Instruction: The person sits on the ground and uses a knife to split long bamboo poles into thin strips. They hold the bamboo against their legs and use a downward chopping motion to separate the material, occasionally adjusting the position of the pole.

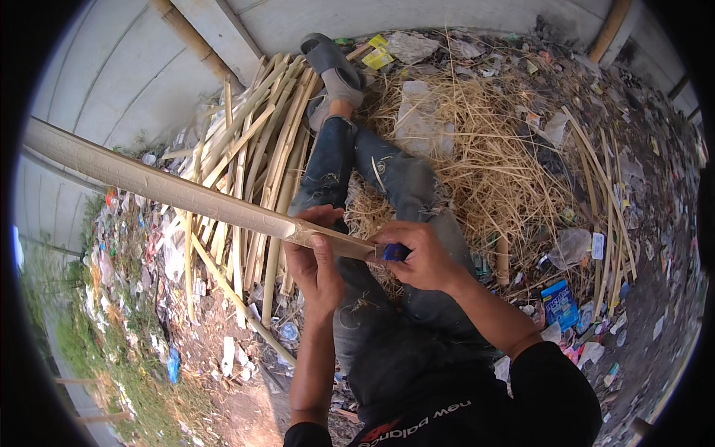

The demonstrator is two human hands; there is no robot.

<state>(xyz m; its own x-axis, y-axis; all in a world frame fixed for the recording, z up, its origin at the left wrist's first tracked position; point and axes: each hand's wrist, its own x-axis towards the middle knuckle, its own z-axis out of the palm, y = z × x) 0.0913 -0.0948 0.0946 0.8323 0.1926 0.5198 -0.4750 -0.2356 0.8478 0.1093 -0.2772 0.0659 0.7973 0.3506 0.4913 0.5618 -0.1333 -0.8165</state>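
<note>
A long split bamboo piece (186, 194) slants across my lap from the upper left, its pale hollow side showing. My left hand (320, 272) is closed round it near its lower end, thumb on top and fingers beneath. At that end, my right hand (428, 257) is closed on a small tool with a blue handle (396, 252). The tool's working edge is hidden by the bamboo and my fingers, so its exact kind cannot be made out. The right fingers sit against the bamboo's tip.
Many split bamboo strips (257, 164) lie piled left of my crossed legs. Thin shavings (484, 156) heap up on the right, with more strips (607, 201) beyond. Litter, including a blue packet (559, 305), covers the ground. A pale panel wall (447, 18) stands ahead.
</note>
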